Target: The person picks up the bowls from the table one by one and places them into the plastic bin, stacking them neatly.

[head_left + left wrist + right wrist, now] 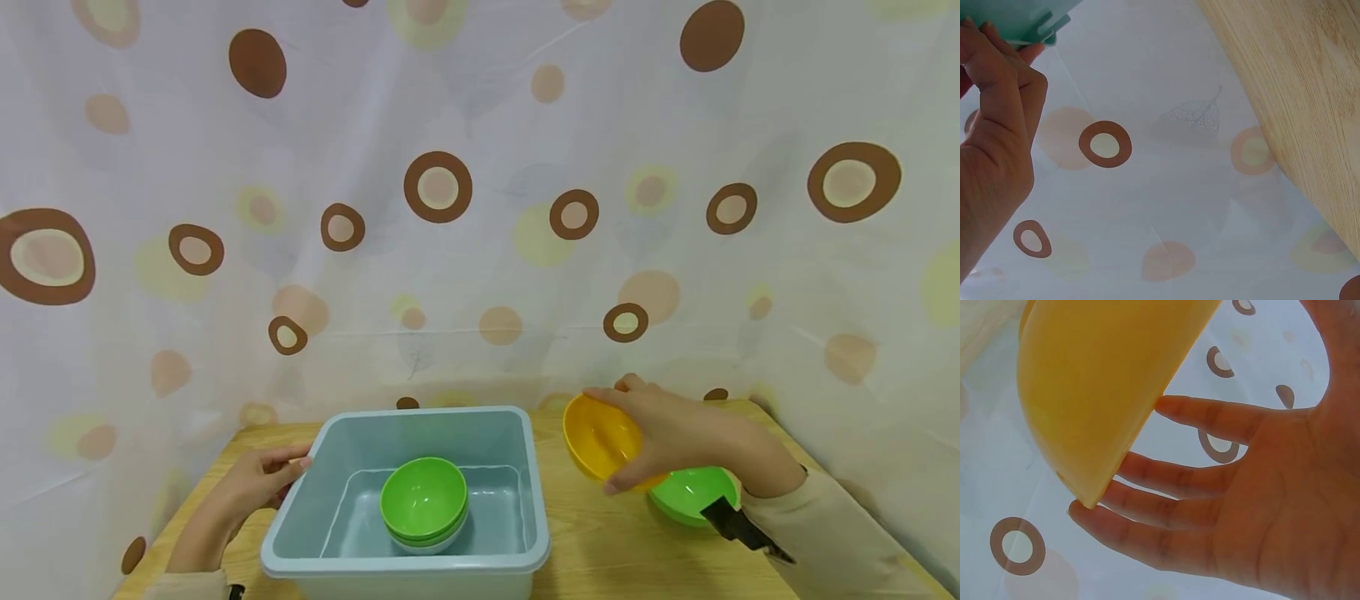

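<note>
A yellow-orange bowl [597, 433] is held in the air by my right hand [667, 433], tilted, with thumb and fingers spread across its rim. The right wrist view shows the fingertips [1175, 406] against the rim of the bowl [1097, 381]. My left hand [251, 487] grips the left rim of a light blue plastic basin [408, 565]; in the left wrist view the bent fingers of the hand [1007, 106] meet the basin's edge [1029, 22]. Inside the basin sits a stack of bowls, with a green bowl [423, 498] on top and a pale one at the bottom.
Another green bowl [693, 493] stands on the wooden table [592, 550] to the right, partly hidden by my right hand and sleeve. A white curtain [480, 275] with brown and pastel circles hangs behind the table and along its sides.
</note>
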`<state>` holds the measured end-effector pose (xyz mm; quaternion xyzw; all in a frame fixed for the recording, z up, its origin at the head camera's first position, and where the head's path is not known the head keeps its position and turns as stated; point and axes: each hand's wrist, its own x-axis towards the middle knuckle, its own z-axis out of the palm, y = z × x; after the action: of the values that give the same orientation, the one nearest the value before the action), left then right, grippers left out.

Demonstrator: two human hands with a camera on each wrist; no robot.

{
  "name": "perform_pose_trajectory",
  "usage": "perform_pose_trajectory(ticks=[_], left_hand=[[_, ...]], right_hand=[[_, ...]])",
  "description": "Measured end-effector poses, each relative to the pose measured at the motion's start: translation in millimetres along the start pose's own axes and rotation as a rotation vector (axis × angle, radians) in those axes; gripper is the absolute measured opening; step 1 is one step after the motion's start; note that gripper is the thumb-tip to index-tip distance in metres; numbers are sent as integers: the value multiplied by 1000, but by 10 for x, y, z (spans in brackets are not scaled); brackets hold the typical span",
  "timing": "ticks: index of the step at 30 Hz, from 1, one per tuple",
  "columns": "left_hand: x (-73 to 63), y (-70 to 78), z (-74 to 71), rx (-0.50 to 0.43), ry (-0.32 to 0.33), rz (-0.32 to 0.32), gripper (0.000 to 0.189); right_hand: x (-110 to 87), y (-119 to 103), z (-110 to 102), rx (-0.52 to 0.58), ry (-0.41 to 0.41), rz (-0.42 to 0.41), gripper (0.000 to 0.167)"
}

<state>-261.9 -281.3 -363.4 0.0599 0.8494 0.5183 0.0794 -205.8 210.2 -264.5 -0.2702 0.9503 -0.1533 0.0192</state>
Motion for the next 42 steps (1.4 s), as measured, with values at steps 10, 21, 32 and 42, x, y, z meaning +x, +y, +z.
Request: perform_pose_trajectory(ticks=[10,21,32,42], left_hand=[[-16,12,8,-1,18,-18,56],[-22,21,7,8,32,-32,57],[-25,19,20,2,30,-38,57],[-5,0,25,0,39,-38,57]], right_hand=[[97,-138,-55,-8,18,-28,103],[249,-327,-127,12,27,-63,102],[402,-429,-154,4,16,-77,101],[555,-583,-168,27,-11,-78,98]])
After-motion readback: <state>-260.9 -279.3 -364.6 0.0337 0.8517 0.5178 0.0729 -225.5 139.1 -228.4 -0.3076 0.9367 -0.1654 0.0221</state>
